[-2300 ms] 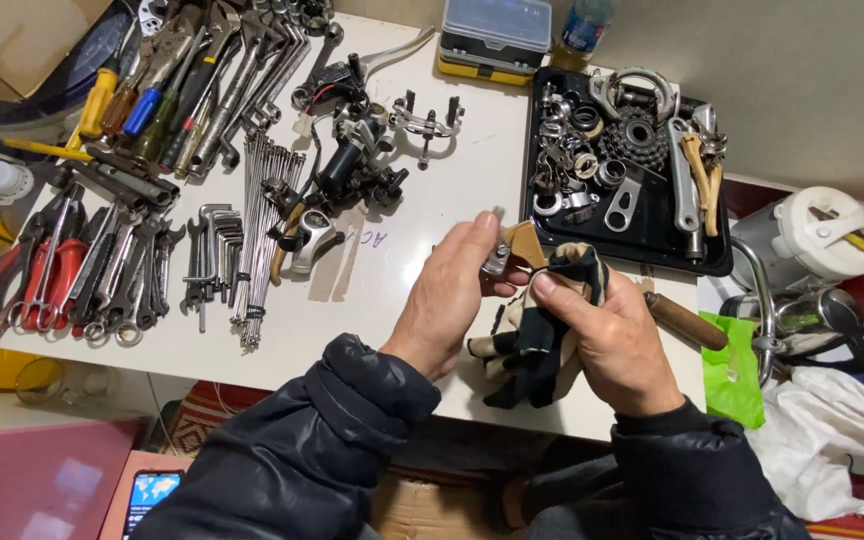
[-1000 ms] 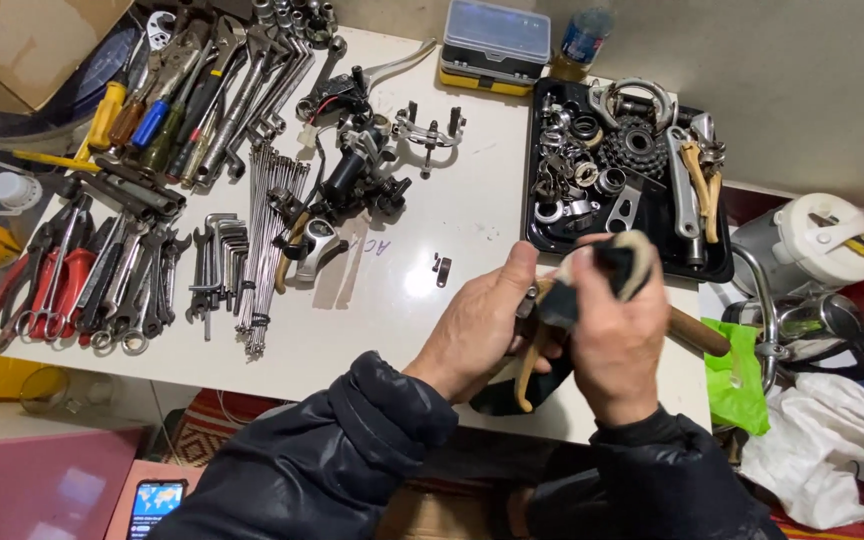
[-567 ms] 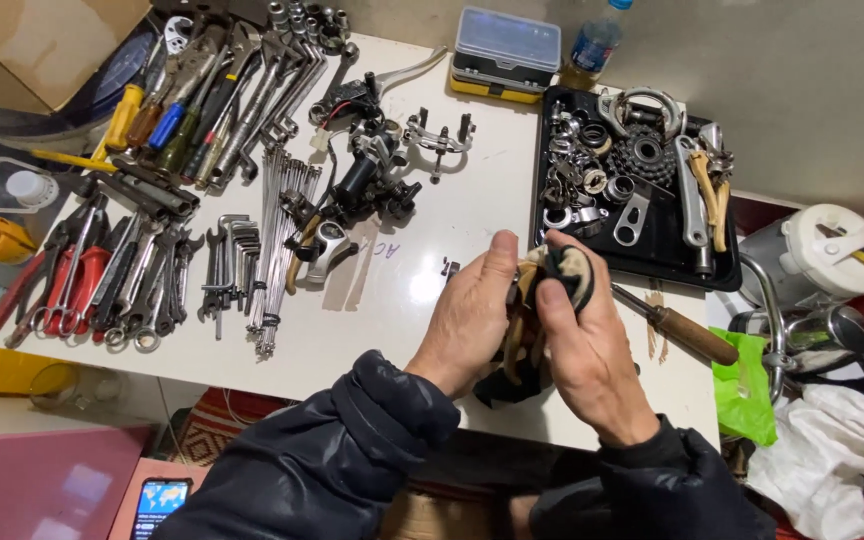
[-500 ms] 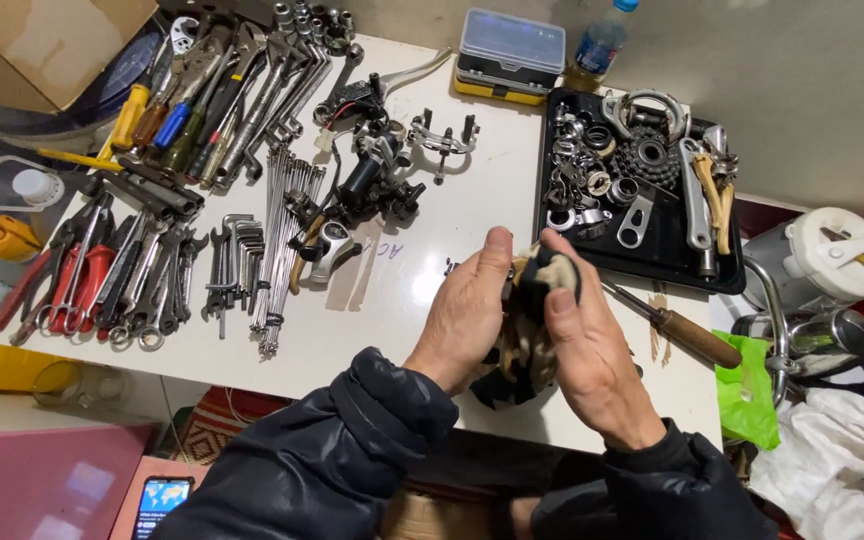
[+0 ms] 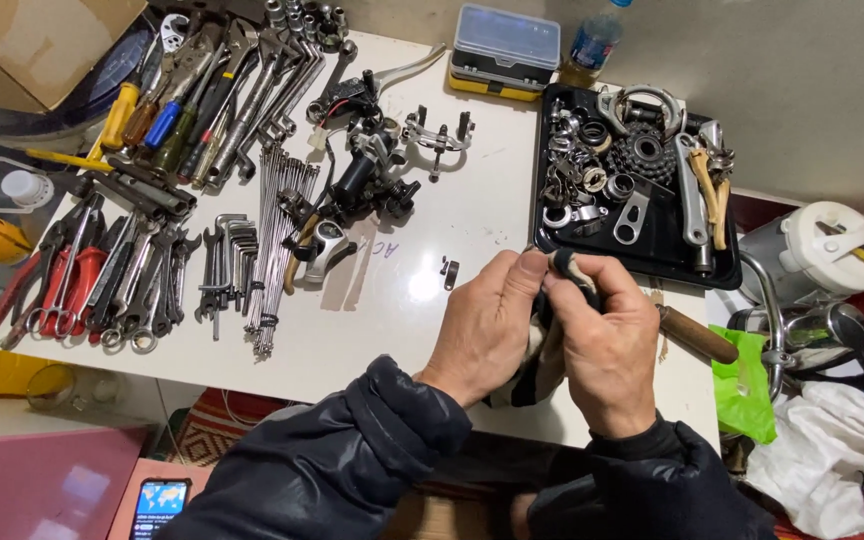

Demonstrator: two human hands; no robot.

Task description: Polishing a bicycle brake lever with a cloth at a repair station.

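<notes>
Both hands are up together at the bench's near edge. The left hand and right hand are closed around a grimy black-and-tan cloth, with a small dark part bundled inside; only a striped tip peeks out between the thumbs, so what it is I cannot tell. Both grips are tight, fingers curled, nothing slack.

To do this well, I'd judge: pin the piece with one thumb, twist the cloth with the other, and stay over the white bench so anything dropped lands there.

Now the count. One small dark clip lies alone at eleven o'clock from the hands. One black plastic tray of metal rings and cogs sits at one o'clock, too jumbled to number. One wooden tool handle pokes out at three o'clock, just beside the right hand. One clear-lidded yellow case stands at twelve, one plastic bottle next to it. One bundle of steel spokes lies at ten.
</notes>
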